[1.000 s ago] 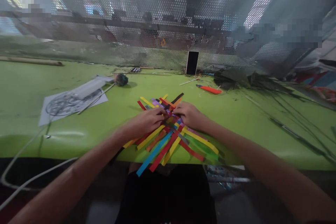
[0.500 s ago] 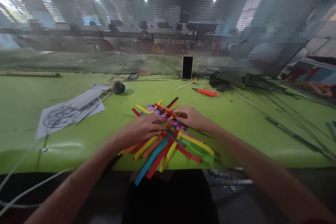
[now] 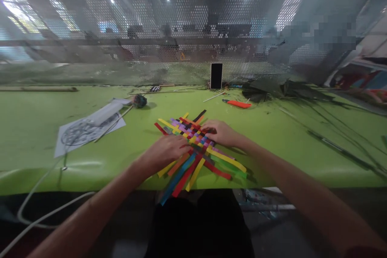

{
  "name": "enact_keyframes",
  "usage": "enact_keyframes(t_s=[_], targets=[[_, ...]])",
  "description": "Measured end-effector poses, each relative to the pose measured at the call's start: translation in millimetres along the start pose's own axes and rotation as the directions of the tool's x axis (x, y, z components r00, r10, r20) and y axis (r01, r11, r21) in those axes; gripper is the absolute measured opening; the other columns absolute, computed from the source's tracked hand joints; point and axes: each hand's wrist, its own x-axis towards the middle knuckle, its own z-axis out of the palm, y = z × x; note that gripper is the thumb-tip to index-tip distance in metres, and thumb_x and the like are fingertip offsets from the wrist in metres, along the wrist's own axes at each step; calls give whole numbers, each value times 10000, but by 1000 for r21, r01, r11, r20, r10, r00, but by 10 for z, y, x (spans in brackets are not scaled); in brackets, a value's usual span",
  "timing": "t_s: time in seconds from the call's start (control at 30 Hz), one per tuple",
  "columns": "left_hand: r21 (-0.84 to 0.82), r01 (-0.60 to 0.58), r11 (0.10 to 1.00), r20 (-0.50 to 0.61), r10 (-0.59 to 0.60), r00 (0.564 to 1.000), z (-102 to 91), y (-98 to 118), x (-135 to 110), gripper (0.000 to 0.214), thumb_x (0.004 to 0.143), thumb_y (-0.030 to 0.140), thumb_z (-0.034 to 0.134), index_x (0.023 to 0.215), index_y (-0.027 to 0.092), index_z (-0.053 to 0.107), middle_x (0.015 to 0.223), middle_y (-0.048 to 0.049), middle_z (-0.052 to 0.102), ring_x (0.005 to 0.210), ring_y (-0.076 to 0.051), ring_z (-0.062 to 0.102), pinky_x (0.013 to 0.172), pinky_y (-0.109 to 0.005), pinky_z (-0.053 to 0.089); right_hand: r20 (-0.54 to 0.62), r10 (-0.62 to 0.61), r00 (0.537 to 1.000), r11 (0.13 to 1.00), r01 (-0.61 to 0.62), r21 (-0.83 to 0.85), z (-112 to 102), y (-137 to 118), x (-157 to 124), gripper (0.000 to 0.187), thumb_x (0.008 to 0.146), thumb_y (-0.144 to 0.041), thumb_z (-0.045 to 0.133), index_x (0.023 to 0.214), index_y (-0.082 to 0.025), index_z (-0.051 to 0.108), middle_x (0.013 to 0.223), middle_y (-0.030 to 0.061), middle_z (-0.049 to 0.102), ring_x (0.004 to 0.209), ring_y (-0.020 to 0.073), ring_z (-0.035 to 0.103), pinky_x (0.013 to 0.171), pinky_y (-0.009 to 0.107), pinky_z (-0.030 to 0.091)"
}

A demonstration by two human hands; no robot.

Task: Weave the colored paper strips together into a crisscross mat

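Green table (image 3: 272,137) under a perforated screen, with the woven mat of coloured paper strips (image 3: 196,147) near the front edge, its loose ends overhanging. Left hand (image 3: 165,151) drawn back toward the near-left strips since a second ago, fingers flat and spread; right hand (image 3: 220,133) unmoved, fingertips curled on the weave's far-right side. Open surface right of the mat; printed sheet (image 3: 87,129) well left, orange cutter (image 3: 237,104) and phone (image 3: 216,75) beyond.

Flat multicoloured woven paper strips (image 3: 198,151)

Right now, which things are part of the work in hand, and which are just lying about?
In hand: woven paper strips, left hand, right hand.
Lying about: printed sheet, phone, orange knife, dark leaves, white cable.
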Motion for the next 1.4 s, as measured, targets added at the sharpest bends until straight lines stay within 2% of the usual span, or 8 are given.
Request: enact_keyframes(t_s=[0.13, 0.27, 0.37, 0.53, 0.73, 1.03, 1.27, 1.4], targets=[[13, 1, 1000, 4, -1, 1000, -46, 46, 6, 233, 1008, 127, 483, 1134, 186, 670, 1011, -91, 710, 951, -207, 679, 840, -327, 565, 4, 16, 1000, 1000, -16, 0, -101, 5, -20, 279, 871, -151, 642, 1122, -181, 761, 1214, 112, 731, 1088, 230, 678, 971, 353, 516], [19, 5, 1000, 7, -5, 1000, -68, 61, 20, 238, 1000, 118, 499, 1153, 200, 662, 1025, -87, 714, 989, -209, 676, 856, -326, 564, -53, 165, 985, 986, -165, 12, -247, 66, -57, 311, 839, -141, 650, 1120, -182, 776, 1118, 104, 760, 946, 218, 700, 858, 326, 535], [20, 2, 1000, 9, -3, 1000, -47, 51, 31, 235, 992, 111, 513, 1148, 197, 666, 1025, -88, 715, 979, -207, 678, 852, -323, 565, 71, 238, 969, 965, -244, 98, -312, 88, -98, 393, 797, -115, 655, 1171, -167, 764, 989, 82, 774, 821, 192, 692, 782, 305, 531], [11, 21, 1000, 8, -21, 1000, 0, 34, 33, 246, 985, 94, 519, 1146, 193, 676, 1062, -93, 718, 1008, -211, 679, 878, -334, 566, 179, 124, 976, 978, -151, 143, -347, 80, -123, 441, 768, -140, 683, 1201, -196, 749, 1076, 64, 736, 838, 169, 645, 742, 274, 507], [51, 60, 997, 57, -62, 996, 24, 38, 15, 252, 970, 79, 558, 1171, 174, 677, 1150, -110, 712, 1041, -225, 680, 890, -367, 575, 127, 116, 985, 986, -129, 104, -334, 120, -189, 324, 813, -238, 727, 1132, -198, 769, 1018, 76, 715, 867, 197, 648, 789, 322, 510], [123, 15, 992, 7, -16, 1000, 77, 12, -14, 218, 984, 130, 569, 1163, 176, 686, 1151, -109, 721, 999, -220, 691, 840, -354, 585, 31, 41, 999, 982, -35, -186, -120, 0, -347, 236, 980, -244, 558, 984, -220, 793, 1142, 134, 686, 1071, 286, 621, 979, 476, 495], [100, 70, 993, 28, -73, 997, 160, 63, -49, 275, 947, 79, 592, 1197, 159, 673, 1187, -122, 716, 1059, -252, 681, 905, -400, 567, -49, 104, 993, 938, -114, -327, -17, -95, -460, 255, 995, -226, 532, 1090, -216, 769, 1206, 128, 666, 1149, 299, 582, 1030, 509, 450], [5, 100, 995, 22, -100, 995, 134, 37, -40, 230, 992, 153, 577, 1197, 173, 679, 1186, -109, 717, 1065, -237, 676, 917, -380, 557, -15, 100, 995, 953, -100, -287, -50, -18, -477, 261, 968, -224, 576, 1158, -199, 753, 1130, 147, 660, 1085, 298, 591, 977, 482, 482]])
